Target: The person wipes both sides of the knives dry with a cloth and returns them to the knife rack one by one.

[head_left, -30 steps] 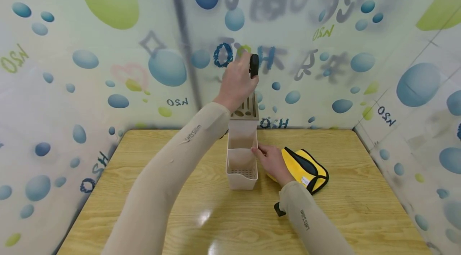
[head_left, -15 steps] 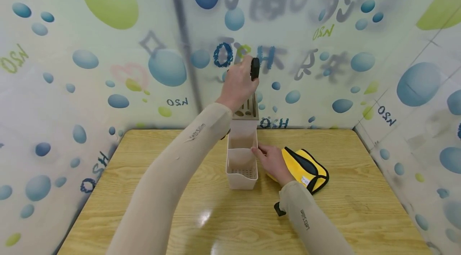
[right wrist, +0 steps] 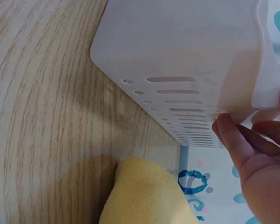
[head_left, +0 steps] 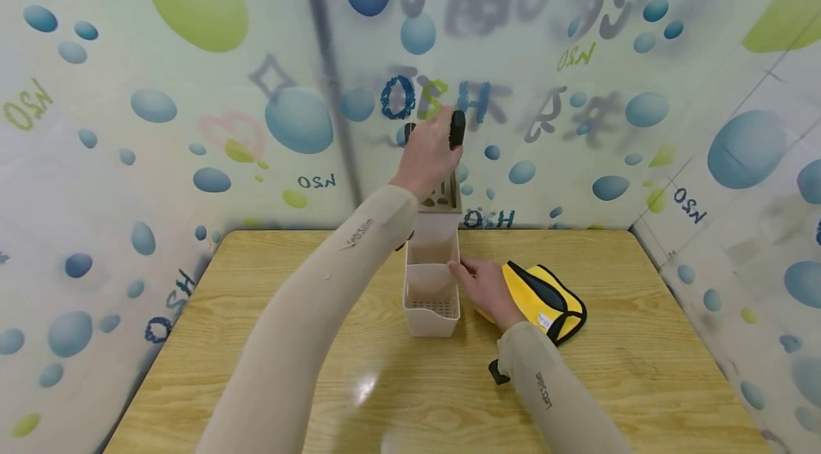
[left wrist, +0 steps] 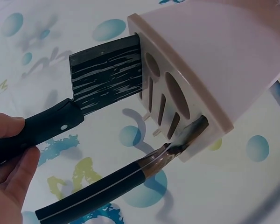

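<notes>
My left hand (head_left: 428, 158) grips the black handle of a cleaver (left wrist: 105, 70); its broad dark blade, streaked with pale wavy lines, stands partly in an end slot of the knife holder (left wrist: 214, 51). A second black-handled knife (left wrist: 95, 193) sits in the opposite end slot, its shiny bolster showing just outside. In the head view the left hand hides much of the holder's slotted brown top. My right hand (head_left: 490, 290) holds the side of the holder's pale front bin (head_left: 431, 326), thumb at the rim, fingers (right wrist: 233, 137) against the perforated wall.
A yellow cloth with black trim (head_left: 545, 301) lies on the wooden table (head_left: 269, 340) right of the holder, beside the right hand. Close behind the holder rises a patterned wall (head_left: 558, 155), with side walls at left and right.
My left hand has moved down and slightly right with the cleaver, toward the holder's top. The second knife's handle shows more clearly left of the hand. The right hand stays in place.
</notes>
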Demonstrator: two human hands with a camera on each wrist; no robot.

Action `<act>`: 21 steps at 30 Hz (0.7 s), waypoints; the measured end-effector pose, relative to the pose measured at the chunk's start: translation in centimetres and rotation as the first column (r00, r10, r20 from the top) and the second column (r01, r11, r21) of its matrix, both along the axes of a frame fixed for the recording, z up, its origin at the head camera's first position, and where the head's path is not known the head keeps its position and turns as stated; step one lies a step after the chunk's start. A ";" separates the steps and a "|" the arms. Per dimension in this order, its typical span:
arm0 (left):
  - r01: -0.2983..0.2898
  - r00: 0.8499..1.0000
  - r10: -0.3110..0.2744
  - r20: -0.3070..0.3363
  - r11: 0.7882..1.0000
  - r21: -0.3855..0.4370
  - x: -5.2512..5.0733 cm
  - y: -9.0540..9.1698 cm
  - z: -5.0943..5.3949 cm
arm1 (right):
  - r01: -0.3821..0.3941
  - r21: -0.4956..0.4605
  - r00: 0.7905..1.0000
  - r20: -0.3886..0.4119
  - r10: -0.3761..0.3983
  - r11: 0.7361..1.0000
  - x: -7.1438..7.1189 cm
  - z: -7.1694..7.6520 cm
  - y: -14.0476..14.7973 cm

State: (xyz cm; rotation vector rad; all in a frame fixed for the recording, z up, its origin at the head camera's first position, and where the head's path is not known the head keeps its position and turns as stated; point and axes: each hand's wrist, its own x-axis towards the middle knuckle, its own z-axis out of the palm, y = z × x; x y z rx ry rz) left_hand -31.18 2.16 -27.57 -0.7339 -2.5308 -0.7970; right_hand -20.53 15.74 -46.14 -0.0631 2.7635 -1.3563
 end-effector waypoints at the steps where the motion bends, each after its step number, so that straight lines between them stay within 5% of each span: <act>1: -0.002 1.000 0.002 0.001 1.000 -0.005 -0.1 0.0 -0.1 | -0.002 0.001 1.000 0.001 0.002 1.000 0.0 0.0 0.0; 21: -0.001 0.999 0.002 0.040 1.000 -0.012 -0.9 0.5 -1.6 | -0.011 0.002 1.000 -0.027 0.011 1.000 -0.1 0.0 0.1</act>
